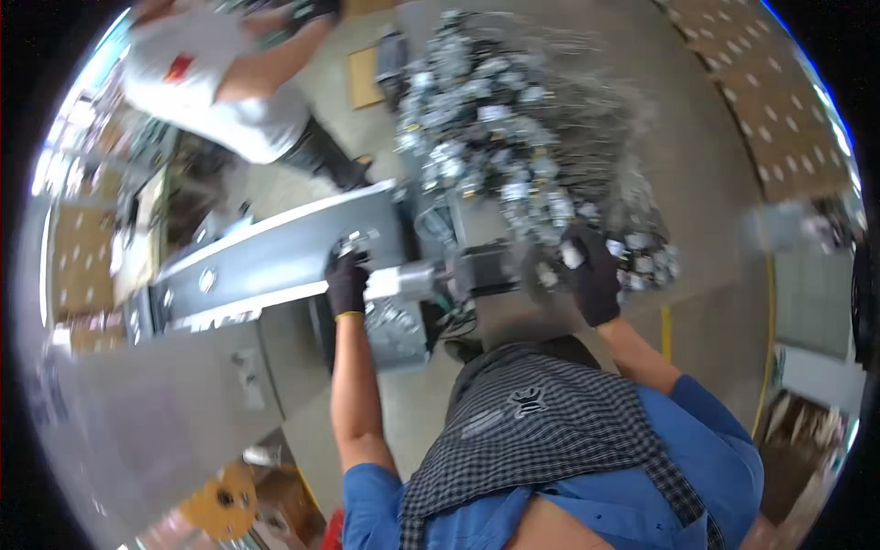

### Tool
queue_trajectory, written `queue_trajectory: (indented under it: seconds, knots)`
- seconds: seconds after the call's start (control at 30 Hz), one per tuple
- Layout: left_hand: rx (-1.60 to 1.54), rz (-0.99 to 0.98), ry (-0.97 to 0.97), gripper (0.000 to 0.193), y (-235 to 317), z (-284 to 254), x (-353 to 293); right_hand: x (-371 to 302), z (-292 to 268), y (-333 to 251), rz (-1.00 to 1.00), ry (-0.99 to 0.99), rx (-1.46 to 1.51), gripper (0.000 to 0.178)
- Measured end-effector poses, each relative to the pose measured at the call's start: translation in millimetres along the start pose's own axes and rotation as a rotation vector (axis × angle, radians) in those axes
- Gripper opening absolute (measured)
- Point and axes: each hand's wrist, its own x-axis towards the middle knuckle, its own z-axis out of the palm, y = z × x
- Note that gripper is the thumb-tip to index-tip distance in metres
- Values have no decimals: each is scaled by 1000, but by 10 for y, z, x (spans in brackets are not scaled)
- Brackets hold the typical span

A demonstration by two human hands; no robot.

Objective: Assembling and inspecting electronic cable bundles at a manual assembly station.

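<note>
My left hand (pixel 346 282), in a dark glove, is over the near edge of a conveyor belt (pixel 302 243). Its fingers are closed on a small shiny metal part (pixel 356 243), which is blurred. My right hand (pixel 596 280), also gloved, is at the near right end of a large heap of silvery metal parts with wires (pixel 513 137). Its fingers look curled, and a small whitish piece (pixel 573 254) shows at them, too smeared to name. Between my hands, a dark cylindrical motor (pixel 490 269) sits at the belt's end.
Across the belt, a co-worker in a white shirt (pixel 220 82) stands at the far left. A bin of clear-looking pieces (pixel 394 325) is below the belt. A grey panel (pixel 165 403) fills the near left. Brown perforated boards (pixel 779 101) stand at the far right.
</note>
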Motion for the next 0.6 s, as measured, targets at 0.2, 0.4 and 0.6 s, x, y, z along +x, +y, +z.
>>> queue_trajectory:
  seconds: [0.2, 0.4, 0.6]
  knots:
    - [258, 321, 201, 43, -849, -1303, 1336, 132, -241, 238, -144, 200, -669, 60]
    - [910, 266, 295, 71, -366, -263, 668, 194, -625, 854, 42, 209, -982, 51]
    - [250, 507, 136, 55, -487, -431, 211, 606, -531, 1008, 43, 241, -870, 30]
